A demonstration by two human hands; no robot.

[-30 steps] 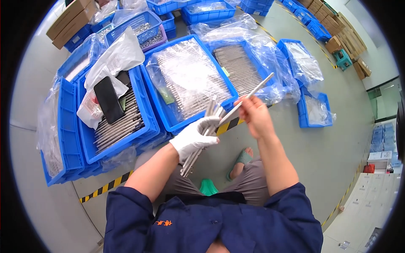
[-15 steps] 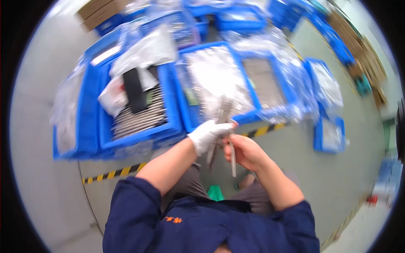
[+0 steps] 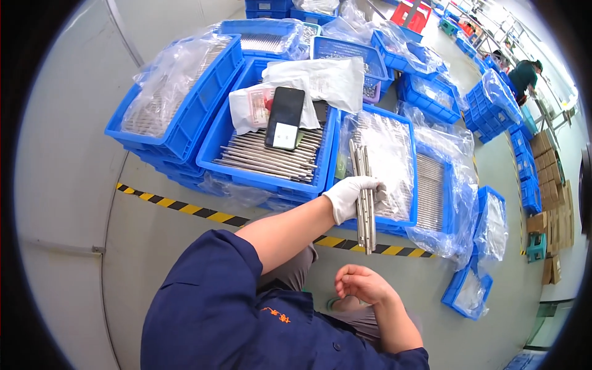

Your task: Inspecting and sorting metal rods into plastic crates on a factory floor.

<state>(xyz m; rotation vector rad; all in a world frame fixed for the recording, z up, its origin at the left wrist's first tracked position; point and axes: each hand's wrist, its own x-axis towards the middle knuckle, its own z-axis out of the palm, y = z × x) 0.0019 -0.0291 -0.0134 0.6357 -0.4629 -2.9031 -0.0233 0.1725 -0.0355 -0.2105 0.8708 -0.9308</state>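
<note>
My left hand (image 3: 346, 197), in a white glove, is closed around a bundle of slim metal rods (image 3: 367, 225). The rods stand nearly upright in front of me, their upper ends over a blue crate (image 3: 412, 185) lined with clear plastic. Bare and lower down, my right hand (image 3: 364, 285) is held apart from the bundle, close to my body. Its fingers are curled in and no rod shows in it. Left of the bundle, another blue crate (image 3: 262, 180) holds a layer of similar rods (image 3: 268, 154). A black phone (image 3: 286, 114) and white plastic bags (image 3: 327, 80) lie over them.
A stacked blue crate of plastic-covered rods (image 3: 163, 92) stands at the left. On the right, a crate holds rows of rods (image 3: 430, 191). Yellow-black tape (image 3: 191, 209) crosses the floor. Small crates (image 3: 468, 290), cardboard boxes (image 3: 542, 154) and a person (image 3: 524, 77) are farther right.
My right hand has come away from the rods and dropped toward my body. My left hand has moved right with the bundle. The view has turned, showing more of the room.
</note>
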